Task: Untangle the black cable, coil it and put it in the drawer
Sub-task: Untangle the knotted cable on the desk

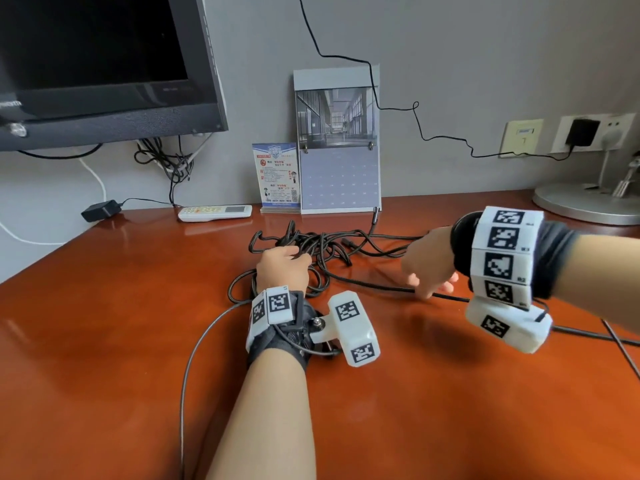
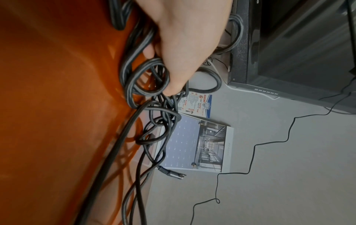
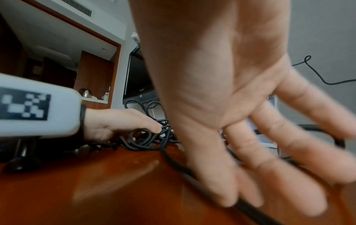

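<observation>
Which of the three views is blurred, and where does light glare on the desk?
Right wrist view: the right hand fills the frame, its fingers smeared by motion blur. Left wrist view: mostly sharp on the black cable. Head view: soft window glare on the glossy desk, edges bent by the wide lens.

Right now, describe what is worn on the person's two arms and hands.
Both hands, left hand and right hand, are bare, without gloves. Each wrist carries a dark fabric wrap under a white band of blocks printed with black square markers. A white boxy camera housing with the same markers juts out at each wrist, with a thin cable running from it.
</observation>
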Available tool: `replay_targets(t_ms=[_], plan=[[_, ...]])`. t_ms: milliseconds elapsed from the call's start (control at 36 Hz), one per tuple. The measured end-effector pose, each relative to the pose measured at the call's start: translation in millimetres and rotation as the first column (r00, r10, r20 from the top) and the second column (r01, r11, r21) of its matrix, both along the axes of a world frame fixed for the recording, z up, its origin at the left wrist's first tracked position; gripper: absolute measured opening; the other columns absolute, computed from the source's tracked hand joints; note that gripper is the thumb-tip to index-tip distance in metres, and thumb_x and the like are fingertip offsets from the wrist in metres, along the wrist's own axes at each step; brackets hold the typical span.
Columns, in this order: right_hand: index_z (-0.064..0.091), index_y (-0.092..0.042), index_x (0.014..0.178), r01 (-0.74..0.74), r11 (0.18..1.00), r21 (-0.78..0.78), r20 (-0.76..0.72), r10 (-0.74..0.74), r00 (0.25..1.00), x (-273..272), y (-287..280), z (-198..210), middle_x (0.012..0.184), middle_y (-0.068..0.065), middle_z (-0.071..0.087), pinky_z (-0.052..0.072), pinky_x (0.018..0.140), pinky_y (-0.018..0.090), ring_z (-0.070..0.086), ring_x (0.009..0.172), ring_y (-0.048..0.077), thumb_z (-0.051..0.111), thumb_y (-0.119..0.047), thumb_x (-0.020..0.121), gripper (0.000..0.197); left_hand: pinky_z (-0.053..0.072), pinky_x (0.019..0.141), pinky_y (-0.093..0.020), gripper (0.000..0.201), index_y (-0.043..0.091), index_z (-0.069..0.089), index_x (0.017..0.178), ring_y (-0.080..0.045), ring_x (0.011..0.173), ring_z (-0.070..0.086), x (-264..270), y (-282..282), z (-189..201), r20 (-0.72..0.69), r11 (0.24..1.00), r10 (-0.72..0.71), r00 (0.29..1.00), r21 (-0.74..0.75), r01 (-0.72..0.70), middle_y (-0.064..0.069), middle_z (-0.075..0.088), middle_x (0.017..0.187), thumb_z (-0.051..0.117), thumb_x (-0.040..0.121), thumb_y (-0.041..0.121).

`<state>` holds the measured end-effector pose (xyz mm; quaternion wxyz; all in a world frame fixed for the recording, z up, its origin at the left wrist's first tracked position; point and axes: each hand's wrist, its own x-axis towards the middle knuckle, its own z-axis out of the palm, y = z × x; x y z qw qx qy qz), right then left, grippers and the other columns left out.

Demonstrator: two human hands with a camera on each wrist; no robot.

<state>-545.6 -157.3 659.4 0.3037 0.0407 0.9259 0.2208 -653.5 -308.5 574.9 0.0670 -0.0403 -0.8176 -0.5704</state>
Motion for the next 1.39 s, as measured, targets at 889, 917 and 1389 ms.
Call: replay_targets(t_ms=[889,917,1389], plan=[[0.051,-0.010,0.091,-0.393,0.887,-0.241,-0.091,0.383,0.919,-9.3,-26.3,-20.2,0.078,-0.004,0.049,0.032,0.059,0.021,0.044,0.070,0.012,0.055,-0.014,0.092,0.006,0.041,0.071,-0.024,0.033,0.016,0.069,0.114,-0.021,0.092,0.065,1.9,0.5,0.8,0.004,0.998,0.054,0.999,0.036,-0.054,-0.005,0.070,0.110,0.071,0.080,0.018],[0.050,-0.012,0.091,-0.391,0.898,-0.201,-0.041,0.391,0.920,-5.7,-21.6,-18.5,0.075,-0.005,0.046,0.029,0.055,0.018,0.041,0.065,0.008,0.054,-0.015,0.092,0.005,0.042,0.072,-0.024,0.033,0.016,0.069,0.113,-0.021,0.093,0.065,1.8,0.2,0.6,0.003,0.998,0.055,0.999,0.036,-0.055,-0.005,0.070,0.110,0.071,0.080,0.018],[0.060,-0.008,0.110,-0.027,0.937,-0.349,-0.159,-0.031,0.987,-15.3,3.3,-18.2,0.093,0.005,0.071,0.050,0.077,0.030,0.064,0.078,0.017,0.035,-0.036,0.099,0.039,0.039,0.066,-0.024,0.029,0.018,0.069,0.111,-0.013,0.073,0.055,-3.0,-1.6,1.2,0.001,0.996,0.087,0.996,-0.035,-0.087,-0.002,0.069,0.113,0.069,0.083,0.023]])
